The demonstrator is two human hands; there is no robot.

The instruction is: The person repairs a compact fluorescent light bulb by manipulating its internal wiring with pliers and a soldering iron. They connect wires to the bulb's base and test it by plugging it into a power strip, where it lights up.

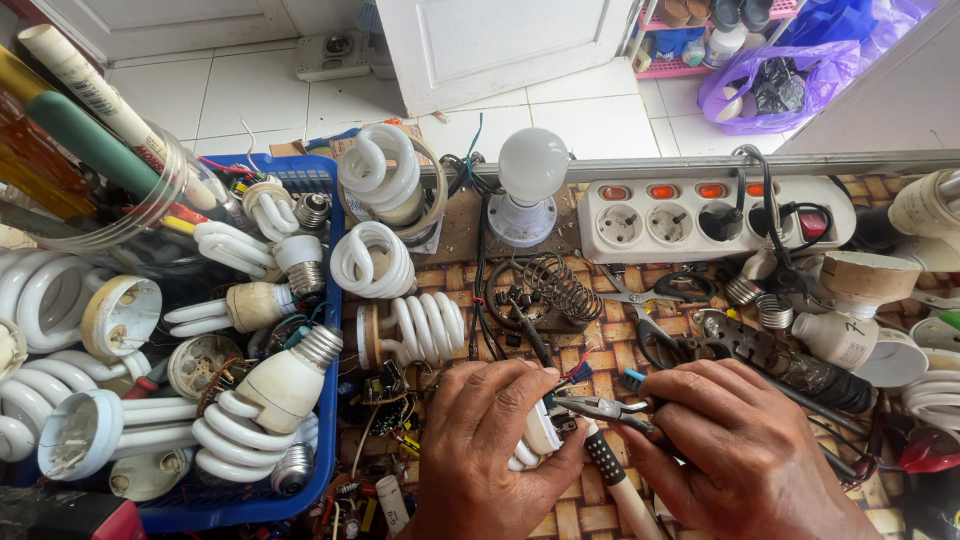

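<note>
Two hands work at the six o'clock edge of a crowded desk (590, 330) whose top shows a woven brown pattern. The left hand (490, 450) is curled shut around a white lamp base (540, 432); the right hand (735, 445) is closed on small pliers (600, 408), whose tips touch that base. A stick with a dotted black grip (612, 470) lies between the hands.

At nine o'clock a blue plastic basket (325, 330) is heaped with spiral lamps (250, 420). At twelve o'clock a round white bulb (532, 165) stands upright, and just beside it, toward one o'clock, lies a white power strip (650, 215) with orange switches and black plugs. A coiled wire stand (562, 288) sits near the centre. Beyond the desk's far edge are a white tiled floor (250, 95), a white door (500, 45), and at two o'clock a purple plastic bag (770, 85).
</note>
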